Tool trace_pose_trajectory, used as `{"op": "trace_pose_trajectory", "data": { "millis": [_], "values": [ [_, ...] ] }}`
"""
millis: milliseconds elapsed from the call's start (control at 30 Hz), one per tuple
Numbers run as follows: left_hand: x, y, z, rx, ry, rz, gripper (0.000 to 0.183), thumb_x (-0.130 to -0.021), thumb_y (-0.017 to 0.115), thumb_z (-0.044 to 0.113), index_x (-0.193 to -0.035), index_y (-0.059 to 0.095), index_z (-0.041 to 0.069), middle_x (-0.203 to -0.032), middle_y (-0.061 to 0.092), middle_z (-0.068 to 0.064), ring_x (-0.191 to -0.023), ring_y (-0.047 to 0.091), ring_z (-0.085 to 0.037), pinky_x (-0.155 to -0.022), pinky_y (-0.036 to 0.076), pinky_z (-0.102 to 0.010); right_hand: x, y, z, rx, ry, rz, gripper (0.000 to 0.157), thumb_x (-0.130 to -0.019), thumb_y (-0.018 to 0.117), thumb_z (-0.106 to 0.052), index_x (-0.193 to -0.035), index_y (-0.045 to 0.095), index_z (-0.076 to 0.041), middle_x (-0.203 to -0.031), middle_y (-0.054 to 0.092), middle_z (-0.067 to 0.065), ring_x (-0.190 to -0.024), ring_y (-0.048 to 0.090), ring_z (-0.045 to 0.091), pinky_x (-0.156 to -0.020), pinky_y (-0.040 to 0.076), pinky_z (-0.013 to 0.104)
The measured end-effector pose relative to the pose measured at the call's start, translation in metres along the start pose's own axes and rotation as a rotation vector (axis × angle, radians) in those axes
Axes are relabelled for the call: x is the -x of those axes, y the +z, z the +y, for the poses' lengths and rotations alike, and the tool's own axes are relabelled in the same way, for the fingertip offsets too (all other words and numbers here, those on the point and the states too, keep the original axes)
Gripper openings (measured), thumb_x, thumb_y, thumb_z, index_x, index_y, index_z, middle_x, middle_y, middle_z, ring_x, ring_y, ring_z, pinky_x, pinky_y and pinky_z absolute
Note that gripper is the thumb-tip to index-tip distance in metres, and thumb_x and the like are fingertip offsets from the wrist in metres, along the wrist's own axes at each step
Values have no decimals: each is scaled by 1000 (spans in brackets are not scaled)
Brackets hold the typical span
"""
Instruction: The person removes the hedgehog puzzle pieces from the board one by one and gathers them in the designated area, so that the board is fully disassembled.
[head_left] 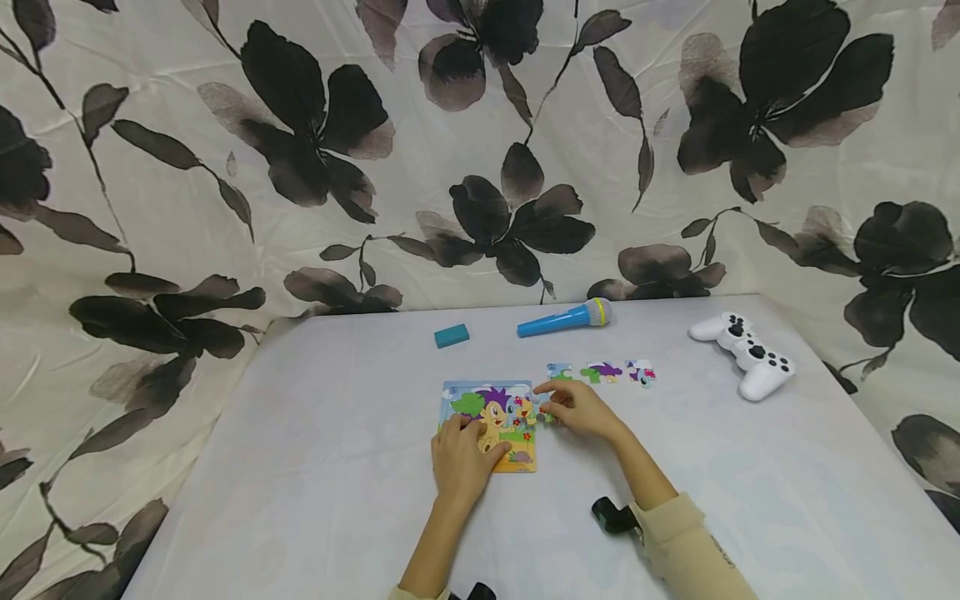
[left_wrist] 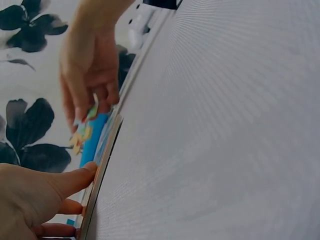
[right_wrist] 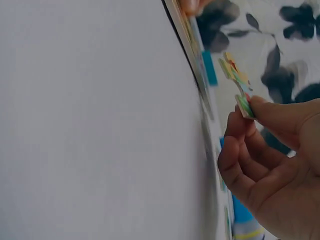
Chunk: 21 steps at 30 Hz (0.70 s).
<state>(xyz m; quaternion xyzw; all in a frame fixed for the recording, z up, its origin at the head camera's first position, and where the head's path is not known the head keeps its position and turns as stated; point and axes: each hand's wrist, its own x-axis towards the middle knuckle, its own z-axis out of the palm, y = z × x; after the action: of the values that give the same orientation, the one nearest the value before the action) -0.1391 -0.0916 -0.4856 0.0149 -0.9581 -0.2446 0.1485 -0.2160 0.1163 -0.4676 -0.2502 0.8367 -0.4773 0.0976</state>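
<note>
A square jigsaw puzzle (head_left: 517, 457) with a cartoon picture lies on the white table. My left hand (head_left: 461, 458) rests on its left part, fingers spread over the picture and thumb toward the lower middle. In the left wrist view, the left thumb (left_wrist: 80, 180) lies on the board, close to its edge. My right hand (head_left: 577, 408) is beside the board's upper right edge. Between thumb and fingertips it pinches a colourful puzzle piece (right_wrist: 245, 106), held tilted above the table in the right wrist view.
Three loose puzzle pieces (head_left: 602, 372) lie in a row behind the right hand. Farther back are a teal block (head_left: 452, 336) and a blue toy microphone (head_left: 558, 321). A white game controller (head_left: 744, 356) lies at the right. Flowered cloth (head_left: 420, 150) hangs behind the table.
</note>
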Motion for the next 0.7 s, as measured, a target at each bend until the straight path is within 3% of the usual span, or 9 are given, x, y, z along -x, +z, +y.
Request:
{"op": "trace_pose_trajectory", "data": {
  "millis": [367,700],
  "values": [
    [0,0,0,17,-6,14,46,-69,82,37,-98,72,4,-102,59,-12,-101,53,-27,-89,39,-46,45,-62,32,-19,157,116,31,-91,59,-2,-117,55,14,-77,63,20,-55,51,16,-50,43,23],
    [0,-1,1,10,-3,16,45,-68,83,36,-97,72,4,-102,58,-12,-100,53,-27,-89,39,-47,73,-103,49,16,306,161,41,-89,64,-11,-120,53,13,-78,67,12,-59,53,10,-54,46,23]
  ]
}}
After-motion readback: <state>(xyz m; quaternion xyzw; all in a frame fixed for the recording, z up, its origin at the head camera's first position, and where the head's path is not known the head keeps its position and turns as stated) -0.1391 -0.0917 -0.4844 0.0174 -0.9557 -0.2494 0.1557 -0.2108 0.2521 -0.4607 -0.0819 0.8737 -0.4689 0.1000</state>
